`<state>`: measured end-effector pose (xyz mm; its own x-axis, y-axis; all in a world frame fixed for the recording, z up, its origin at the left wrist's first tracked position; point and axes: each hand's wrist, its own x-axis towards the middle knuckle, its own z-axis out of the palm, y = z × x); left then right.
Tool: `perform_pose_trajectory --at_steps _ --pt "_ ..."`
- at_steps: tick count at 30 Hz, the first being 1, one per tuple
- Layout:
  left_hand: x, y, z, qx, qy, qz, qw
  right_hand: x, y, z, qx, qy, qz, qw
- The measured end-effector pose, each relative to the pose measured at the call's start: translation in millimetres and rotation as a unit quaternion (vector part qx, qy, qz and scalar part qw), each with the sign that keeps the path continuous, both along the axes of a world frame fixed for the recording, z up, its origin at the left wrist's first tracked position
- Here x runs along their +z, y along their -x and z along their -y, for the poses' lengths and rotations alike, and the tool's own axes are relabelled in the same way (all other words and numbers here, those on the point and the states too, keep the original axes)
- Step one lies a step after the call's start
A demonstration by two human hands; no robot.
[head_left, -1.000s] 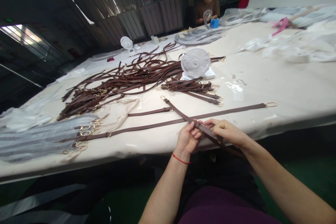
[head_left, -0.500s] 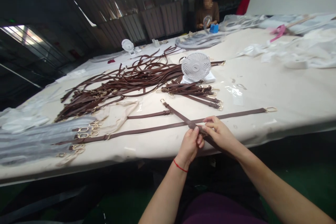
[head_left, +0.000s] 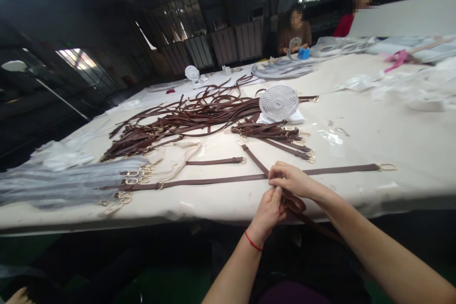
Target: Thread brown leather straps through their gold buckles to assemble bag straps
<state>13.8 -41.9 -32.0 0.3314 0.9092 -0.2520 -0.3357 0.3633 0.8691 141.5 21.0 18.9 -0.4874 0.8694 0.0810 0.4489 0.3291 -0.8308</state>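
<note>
Brown leather strap [head_left: 294, 203] is bunching into a loop between the hands at the near edge of the desk [head_left: 228, 213]. The right hand [head_left: 292, 180] is gripping it from above with curled fingers, while the left hand [head_left: 266, 216], a red string [head_left: 252, 241] around its wrist, is pinching it just below. Its clipped end is lying out across the desk. A longer strap [head_left: 331, 170] with a gold ring [head_left: 387, 167] is stretching just behind the hands. Farther out, a heap of straps [head_left: 185, 116] is lying beside a white fan [head_left: 278, 102], and a co-worker [head_left: 295, 33] is sitting across the desk.
</note>
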Motion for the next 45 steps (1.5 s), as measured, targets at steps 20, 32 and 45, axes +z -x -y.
perform_pose_trajectory --at_steps 20,32,45 --pt "5.6 14 15 0.024 0.049 0.116 0.992 -22.7 15 -46 -0.098 0.131 -0.059 0.985" --pt "3.2 7 7 -0.027 -0.008 0.043 0.999 -19.2 25 -12 -0.007 0.268 -0.195 0.943" --pt "27.5 49 -32 0.157 0.023 0.108 0.981 -0.1 16 22 -0.013 0.256 -0.239 0.937"
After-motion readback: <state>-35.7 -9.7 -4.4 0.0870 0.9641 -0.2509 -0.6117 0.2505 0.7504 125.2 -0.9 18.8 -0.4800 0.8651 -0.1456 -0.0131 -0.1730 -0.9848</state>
